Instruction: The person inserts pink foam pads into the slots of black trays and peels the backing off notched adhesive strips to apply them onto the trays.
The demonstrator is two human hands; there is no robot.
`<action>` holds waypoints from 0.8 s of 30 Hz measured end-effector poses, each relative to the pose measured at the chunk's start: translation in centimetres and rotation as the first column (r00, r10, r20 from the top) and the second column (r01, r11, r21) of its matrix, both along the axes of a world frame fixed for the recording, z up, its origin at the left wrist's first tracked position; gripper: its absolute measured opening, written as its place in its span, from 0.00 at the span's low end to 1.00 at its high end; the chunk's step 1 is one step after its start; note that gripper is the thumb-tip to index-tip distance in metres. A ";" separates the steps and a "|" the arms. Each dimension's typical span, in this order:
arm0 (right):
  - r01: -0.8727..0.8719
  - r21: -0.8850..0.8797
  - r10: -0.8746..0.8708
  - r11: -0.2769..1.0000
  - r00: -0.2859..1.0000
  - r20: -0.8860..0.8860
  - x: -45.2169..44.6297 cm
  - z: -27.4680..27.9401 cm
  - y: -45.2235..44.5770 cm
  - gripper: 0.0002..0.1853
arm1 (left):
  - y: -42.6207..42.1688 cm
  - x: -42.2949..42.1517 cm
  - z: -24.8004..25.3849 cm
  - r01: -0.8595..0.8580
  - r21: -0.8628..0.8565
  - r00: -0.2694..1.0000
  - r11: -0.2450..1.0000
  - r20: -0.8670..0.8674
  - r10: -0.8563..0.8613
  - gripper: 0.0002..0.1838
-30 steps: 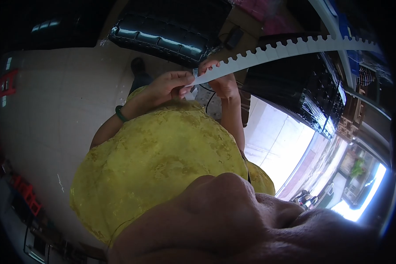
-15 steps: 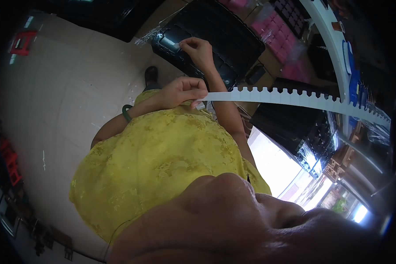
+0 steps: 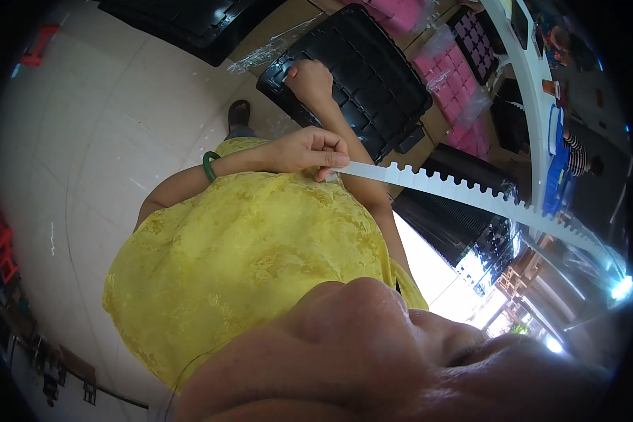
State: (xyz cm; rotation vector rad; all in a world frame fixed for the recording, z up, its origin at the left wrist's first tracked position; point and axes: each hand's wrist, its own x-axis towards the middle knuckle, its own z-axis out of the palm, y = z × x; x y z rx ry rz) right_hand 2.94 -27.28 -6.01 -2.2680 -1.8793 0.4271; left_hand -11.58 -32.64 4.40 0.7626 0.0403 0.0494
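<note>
My left hand (image 3: 309,150), with a green bangle on its wrist, pinches the near end of a long white notched strip (image 3: 457,190). From there the strip runs off to the right, past a curved white frame. Beyond it my right hand (image 3: 311,79) is closed over the near edge of a black moulded tray stack (image 3: 373,77). Its fingertips are curled out of sight, and whether they hold anything cannot be seen. The right forearm passes behind the strip's near end.
Pink moulded trays (image 3: 446,77) and a black tray with pink cells (image 3: 475,42) lie at upper right. A curved white frame (image 3: 538,105) stands beside a blue object (image 3: 557,169). Another person's striped sleeve (image 3: 577,156) shows at far right. Red stools (image 3: 0,243) are at left.
My right hand has left the strip, reached out to the black tray and closed into a fist. The strip has swung downward at its far end, still pinched by my left hand.
</note>
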 end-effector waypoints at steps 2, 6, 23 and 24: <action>-0.085 -0.032 0.083 0.996 0.995 -0.049 -0.7 0.6 0.4 0.11 | 0.1 -0.2 0.2 0.011 -0.011 1.000 1.000 -0.005 -0.011 0.10; 0.126 -0.044 -0.130 0.991 0.833 -0.538 2.8 1.0 -1.7 0.11 | -0.2 0.4 0.4 0.033 0.034 0.999 0.999 -0.015 -0.032 0.10; 0.767 0.076 -0.593 0.638 0.551 -0.586 10.2 5.7 -35.4 0.11 | -6.9 4.3 -3.0 -0.028 -0.126 0.981 0.992 -0.195 0.003 0.11; 0.739 0.027 -0.468 0.673 0.454 -0.758 9.5 7.8 -33.5 0.12 | -7.4 4.6 -3.3 -0.018 -0.138 0.977 0.990 -0.211 -0.012 0.11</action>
